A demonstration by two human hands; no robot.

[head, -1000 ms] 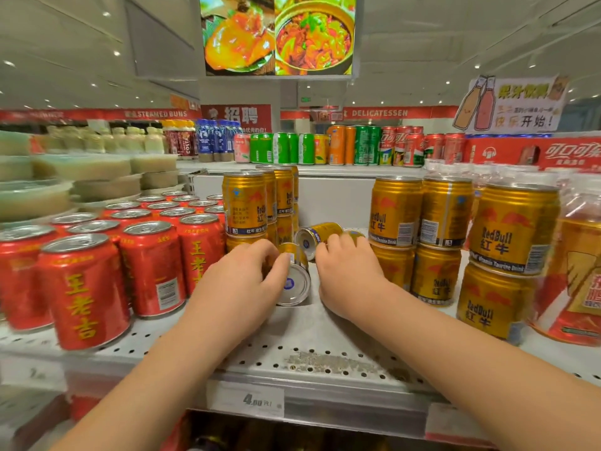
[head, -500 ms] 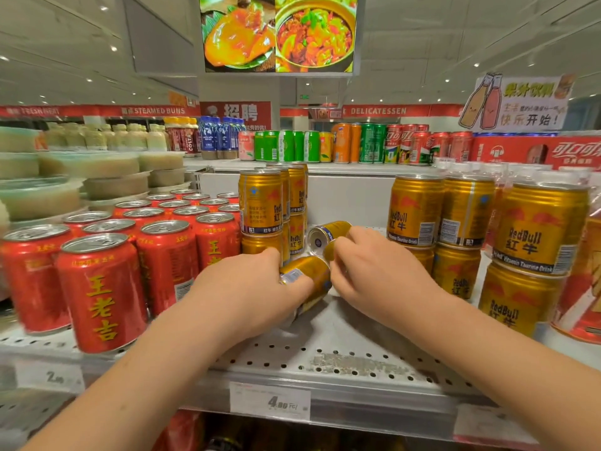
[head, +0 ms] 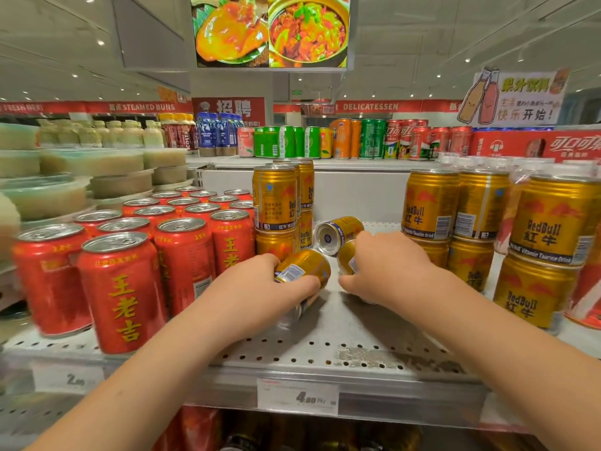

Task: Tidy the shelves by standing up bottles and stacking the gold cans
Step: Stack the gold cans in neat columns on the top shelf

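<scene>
Head view: the job is at the gold-can step, with loose cans being gathered in the gap between two standing groups. The left hand (head: pixel 260 289) grips a gold can (head: pixel 304 270), fingers and thumb curled round its side. The can is tilted, its lower end toward the camera and close to the shelf (head: pixel 325 349); whether it touches I cannot tell. The right hand (head: pixel 387 266) is curled over a second can (head: pixel 346 260), which it mostly hides, so its pose is unclear. Just behind them a third can (head: pixel 338 234) lies on its side, untouched, its round end facing the camera. To the left stands a left stack (head: pixel 276 196) two cans high, beside the red cans (head: pixel 120 288); to the right stands a right stack (head: pixel 432 203), also two high. No bottles are being handled.

As I judge it, the next move calls for turning each held can upright and setting it squarely on the shelf or on another can, without knocking the stacks close by. The third can then needs picking up.
</scene>
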